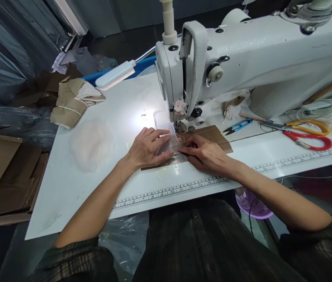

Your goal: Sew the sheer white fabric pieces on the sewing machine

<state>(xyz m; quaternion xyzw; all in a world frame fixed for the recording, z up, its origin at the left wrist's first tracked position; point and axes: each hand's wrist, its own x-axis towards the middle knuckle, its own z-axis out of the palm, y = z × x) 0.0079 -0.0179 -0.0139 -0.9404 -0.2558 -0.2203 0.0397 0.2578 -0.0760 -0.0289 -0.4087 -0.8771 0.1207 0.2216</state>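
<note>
My left hand [149, 148] lies flat with fingers apart on a clear plastic sheet [166, 145], left of the needle. On the right, my right hand [205, 153] is curled, its index finger and thumb closed at the right edge of the plastic. Under the plastic is a flat brown piece [217, 137], reaching out beyond my right hand. Both lie on the table below the presser foot [177, 126] of a white sewing machine [242, 51]. A small red mark [179, 139] shows near the foot.
Blue thread snips [239, 126] and scissors with red and yellow handles [307, 137] lie to the right. A printed ruler [166, 192] runs along the table's front edge. A lamp [116, 75], a tied brown bundle [72, 102] and whitish fluffy material [91, 143] are on the left.
</note>
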